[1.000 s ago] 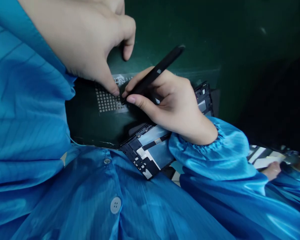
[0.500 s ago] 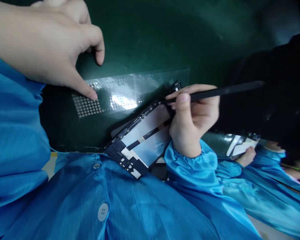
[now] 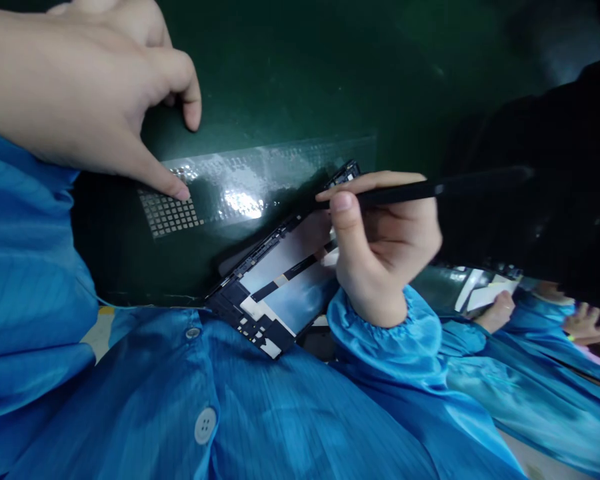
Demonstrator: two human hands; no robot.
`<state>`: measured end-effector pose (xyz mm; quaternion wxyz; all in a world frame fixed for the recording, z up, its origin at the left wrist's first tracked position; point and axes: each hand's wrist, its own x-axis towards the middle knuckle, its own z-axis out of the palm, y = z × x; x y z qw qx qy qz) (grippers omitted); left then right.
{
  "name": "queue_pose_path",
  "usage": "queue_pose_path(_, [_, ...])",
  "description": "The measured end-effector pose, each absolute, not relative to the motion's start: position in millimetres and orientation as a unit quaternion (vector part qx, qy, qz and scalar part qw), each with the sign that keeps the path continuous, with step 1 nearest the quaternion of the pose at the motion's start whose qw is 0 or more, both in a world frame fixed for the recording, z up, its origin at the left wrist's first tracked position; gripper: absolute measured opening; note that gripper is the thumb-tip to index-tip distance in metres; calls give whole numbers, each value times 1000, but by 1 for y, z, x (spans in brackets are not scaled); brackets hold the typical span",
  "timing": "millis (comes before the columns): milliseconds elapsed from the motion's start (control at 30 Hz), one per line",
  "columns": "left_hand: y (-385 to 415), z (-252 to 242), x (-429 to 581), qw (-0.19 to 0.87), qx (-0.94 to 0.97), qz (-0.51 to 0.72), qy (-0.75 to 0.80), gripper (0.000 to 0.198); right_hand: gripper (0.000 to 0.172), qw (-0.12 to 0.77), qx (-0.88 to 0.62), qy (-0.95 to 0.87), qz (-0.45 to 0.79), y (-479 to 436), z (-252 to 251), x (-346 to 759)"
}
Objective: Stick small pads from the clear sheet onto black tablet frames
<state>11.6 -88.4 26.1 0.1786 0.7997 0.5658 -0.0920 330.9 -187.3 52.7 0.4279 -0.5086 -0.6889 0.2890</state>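
The right hand (image 3: pixel 385 247) has edged the slim black stylus (image 3: pixel 395 193) slightly left. At far left, the half-curled left hand (image 3: pixel 75 87) grips nothing, one fingertip pressing glossy perforated film (image 3: pixel 240 183) on the green mat (image 3: pixel 300 73). Right of that, the right hand pinches the stylus over a black-framed tablet housing (image 3: pixel 275 280) at the mat's edge.

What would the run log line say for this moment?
left hand: fingertip on gridded clear film | right hand: holds black stylus above black device frame | surface: green mat
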Motion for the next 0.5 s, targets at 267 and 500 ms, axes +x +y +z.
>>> queue_pose_path(267, [-102, 68, 40, 252, 767, -98, 581, 134, 13, 197, -283, -805, 483, -135, 48, 278])
queue_pose_path(500, [-114, 61, 39, 222, 789, -44, 571, 151, 26, 175, -301, -805, 481, -137, 39, 274])
